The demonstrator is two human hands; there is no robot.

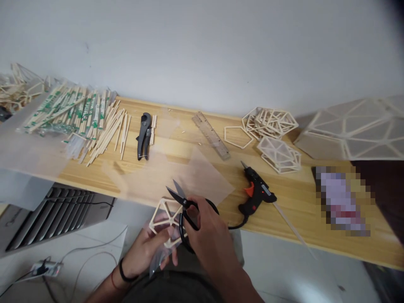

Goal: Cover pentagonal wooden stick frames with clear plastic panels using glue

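Observation:
A small pentagon frame of wooden sticks with inner spokes (pixel 171 219) is gripped by my left hand (pixel 145 248), thumb on its front. Clear film (pixel 158 261) hangs from the frame's lower edge past my fingers. My right hand (pixel 206 233) holds black-handled scissors (pixel 177 196). Their blades are apart and point up and left, above the frame's upper right side. Beyond both hands a translucent sheet (pixel 202 172) lies on the wooden table (pixel 176 126). A black hot glue gun (pixel 257 191) with an orange trigger rests to the right of my right hand.
Bundled chopsticks (pixel 72 107) and loose sticks (pixel 105 130) lie left, beside a grey cutter (pixel 144 135). A clear ruler (pixel 211 135) lies mid-table. Stacked stick frames (pixel 268 123) and a large panelled structure (pixel 353 130) stand right. A glue stick (pixel 293 227) overhangs the front edge.

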